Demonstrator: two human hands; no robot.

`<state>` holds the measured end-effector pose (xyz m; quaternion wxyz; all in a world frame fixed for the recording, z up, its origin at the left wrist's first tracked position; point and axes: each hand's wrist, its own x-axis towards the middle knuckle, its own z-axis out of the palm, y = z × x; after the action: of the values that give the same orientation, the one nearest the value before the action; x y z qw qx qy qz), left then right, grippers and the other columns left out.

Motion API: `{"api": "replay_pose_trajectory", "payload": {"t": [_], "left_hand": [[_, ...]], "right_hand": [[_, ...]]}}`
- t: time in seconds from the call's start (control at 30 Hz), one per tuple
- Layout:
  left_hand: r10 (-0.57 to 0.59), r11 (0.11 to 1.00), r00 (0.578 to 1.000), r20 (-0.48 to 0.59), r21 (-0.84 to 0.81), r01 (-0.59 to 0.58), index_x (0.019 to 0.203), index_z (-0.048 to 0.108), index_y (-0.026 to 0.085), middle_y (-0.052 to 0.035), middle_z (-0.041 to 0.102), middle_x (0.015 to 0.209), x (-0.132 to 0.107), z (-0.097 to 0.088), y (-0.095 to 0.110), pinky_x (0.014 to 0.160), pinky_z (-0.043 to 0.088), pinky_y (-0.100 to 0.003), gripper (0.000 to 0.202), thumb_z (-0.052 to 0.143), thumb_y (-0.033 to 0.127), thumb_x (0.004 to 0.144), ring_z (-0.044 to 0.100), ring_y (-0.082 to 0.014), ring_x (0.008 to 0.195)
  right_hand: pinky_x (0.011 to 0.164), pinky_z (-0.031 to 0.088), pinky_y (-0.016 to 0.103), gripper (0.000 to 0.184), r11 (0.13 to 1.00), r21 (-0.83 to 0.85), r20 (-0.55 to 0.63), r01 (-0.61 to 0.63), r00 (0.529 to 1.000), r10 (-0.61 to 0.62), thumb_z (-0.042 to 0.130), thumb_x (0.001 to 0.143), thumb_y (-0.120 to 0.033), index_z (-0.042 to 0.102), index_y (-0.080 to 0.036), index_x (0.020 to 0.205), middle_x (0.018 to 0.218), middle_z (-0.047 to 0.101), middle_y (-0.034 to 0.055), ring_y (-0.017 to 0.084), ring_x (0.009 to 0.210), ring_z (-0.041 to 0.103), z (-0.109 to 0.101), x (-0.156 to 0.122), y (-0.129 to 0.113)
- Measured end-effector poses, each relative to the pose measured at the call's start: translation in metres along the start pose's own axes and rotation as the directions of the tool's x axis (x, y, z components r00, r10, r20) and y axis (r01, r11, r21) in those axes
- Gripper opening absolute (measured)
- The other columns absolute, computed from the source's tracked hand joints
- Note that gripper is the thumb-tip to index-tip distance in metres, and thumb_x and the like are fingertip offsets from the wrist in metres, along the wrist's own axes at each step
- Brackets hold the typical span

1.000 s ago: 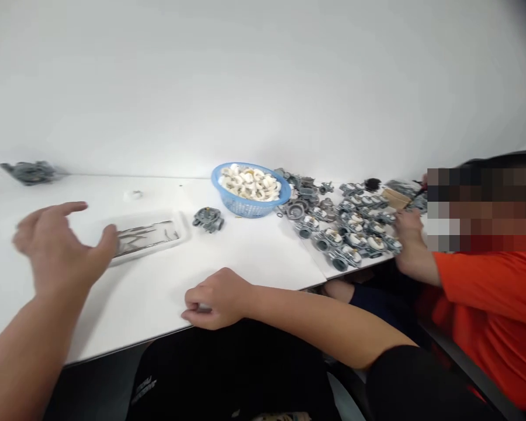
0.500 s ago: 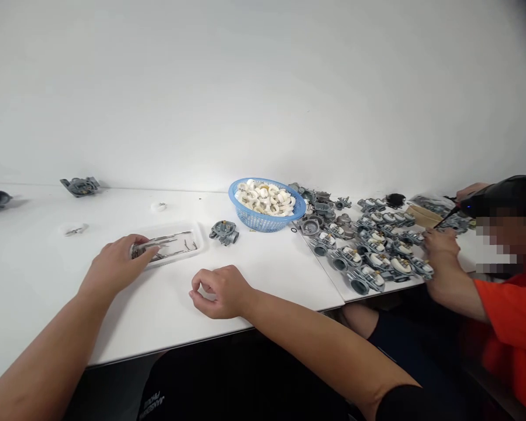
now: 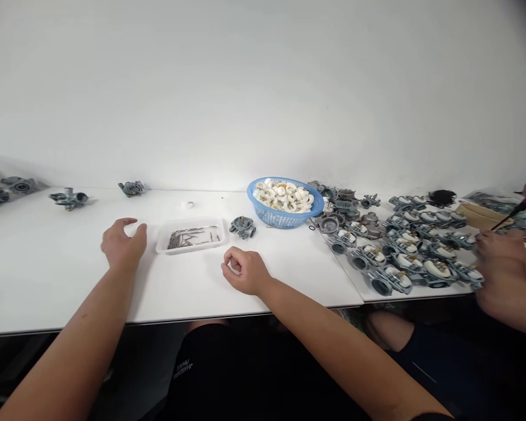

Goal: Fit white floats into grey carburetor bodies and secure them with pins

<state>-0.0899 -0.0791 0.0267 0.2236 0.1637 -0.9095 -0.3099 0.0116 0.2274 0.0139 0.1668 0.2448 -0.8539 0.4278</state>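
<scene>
Now our left hand (image 3: pixel 123 244), fingers spread, has come away from the clear plastic tray (image 3: pixel 160 245) of thin metal pins (image 3: pixel 193 238) and rests just beside it; our right hand (image 3: pixel 245 271) stays loosely curled, pinching nothing visible.

Own two hands (image 3: pixel 123 245), one blue basket (image 3: pixel 284 217), one clear tray (image 3: pixel 189 249)

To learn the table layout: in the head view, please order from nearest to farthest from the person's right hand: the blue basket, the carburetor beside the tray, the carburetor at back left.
1. Carburetor beside the tray, ahead of the right hand.
2. Blue basket, ahead and rightward.
3. Back-left carburetor, beyond the tray, to its left.
</scene>
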Motion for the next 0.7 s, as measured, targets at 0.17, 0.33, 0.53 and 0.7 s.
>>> {"api": "replay_pose_trajectory", "payload": {"t": [0.17,0.33,0.53,0.7], "left_hand": [[-0.095,0.983,0.995,0.044,0.160,0.087,0.148,0.040,0.009,-0.0230,0.036,0.157,0.027,-0.009,-0.028,0.118,0.013,-0.064,0.075,0.049,0.053,0.088,0.012,-0.0425,0.153],[-0.081,0.944,0.949,0.303,0.328,-0.025,0.155,0.034,0.012,-0.0198,0.034,0.161,0.053,-0.011,-0.050,0.118,0.015,-0.064,0.084,0.047,0.061,0.088,0.017,-0.0444,0.152],[-0.021,0.918,0.931,0.365,0.375,-0.127,0.158,0.030,0.016,-0.0184,0.031,0.163,0.066,-0.009,-0.046,0.118,0.017,-0.062,0.087,0.042,0.069,0.090,0.017,-0.0434,0.152],[-0.051,0.919,0.931,0.360,0.381,-0.097,0.154,0.038,0.019,-0.0204,0.043,0.154,0.069,-0.011,-0.040,0.115,0.030,-0.056,0.086,0.040,0.073,0.088,0.033,-0.0408,0.147]], "right_hand": [[0.069,0.043,0.026,0.005,0.999,-0.039,-0.302,0.014,0.953,-0.025,0.054,0.082,-0.025,0.050,-0.022,0.081,0.075,0.055,-0.0008,0.015,0.070,0.053,-0.006,0.008,0.009],[0.101,0.046,0.043,0.037,0.990,-0.030,-0.485,-0.137,0.868,0.105,0.057,0.074,-0.025,0.051,-0.020,0.110,0.115,0.058,0.0113,0.027,0.113,0.054,-0.006,0.020,0.033],[0.118,0.033,0.051,0.074,0.908,0.079,-0.371,-0.410,0.834,0.409,0.069,0.069,-0.030,0.041,-0.013,0.136,0.142,0.049,0.0197,0.035,0.138,0.041,-0.003,0.032,0.050],[0.114,0.040,0.046,0.080,0.886,0.128,-0.295,-0.447,0.835,0.464,0.077,0.069,-0.042,0.045,-0.014,0.137,0.138,0.056,0.0165,0.033,0.132,0.050,-0.005,0.041,0.052]]}}
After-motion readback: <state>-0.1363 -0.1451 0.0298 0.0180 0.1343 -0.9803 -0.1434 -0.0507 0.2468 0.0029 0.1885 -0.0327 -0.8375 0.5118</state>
